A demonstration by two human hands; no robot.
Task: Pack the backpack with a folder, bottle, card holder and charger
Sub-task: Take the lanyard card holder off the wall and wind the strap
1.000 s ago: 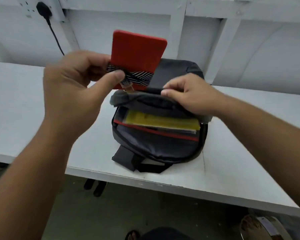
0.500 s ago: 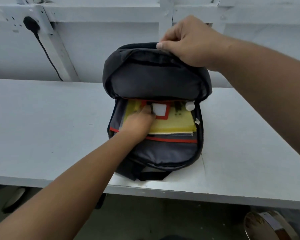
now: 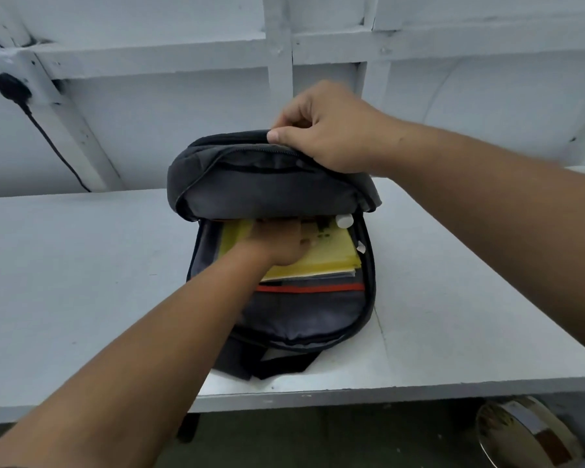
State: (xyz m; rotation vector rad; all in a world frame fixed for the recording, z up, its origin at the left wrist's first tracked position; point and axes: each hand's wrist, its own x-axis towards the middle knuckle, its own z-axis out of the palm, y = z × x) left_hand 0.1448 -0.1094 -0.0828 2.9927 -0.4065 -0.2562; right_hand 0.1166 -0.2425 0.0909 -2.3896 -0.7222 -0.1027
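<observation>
A dark grey backpack [image 3: 304,315] lies open on the white table [image 3: 81,282]. My right hand [image 3: 328,130] pinches the rim of its top flap [image 3: 267,187] and holds it up. My left hand [image 3: 277,246] reaches into the main compartment and rests on a yellow folder [image 3: 328,261]. Its fingertips are blurred and partly under the flap. The red card holder is hidden beneath the hand and flap. A white bottle cap [image 3: 344,220] shows at the compartment's upper right. I see no charger.
A black plug [image 3: 12,89] with a cable running down sits on the white framed wall at the left. A round metallic object [image 3: 527,434] lies on the floor below the table's front edge at the right.
The red card holder went from in front of the bag into the main compartment and is now covered. My left hand has pushed deeper inside. My right hand lifted the flap.
</observation>
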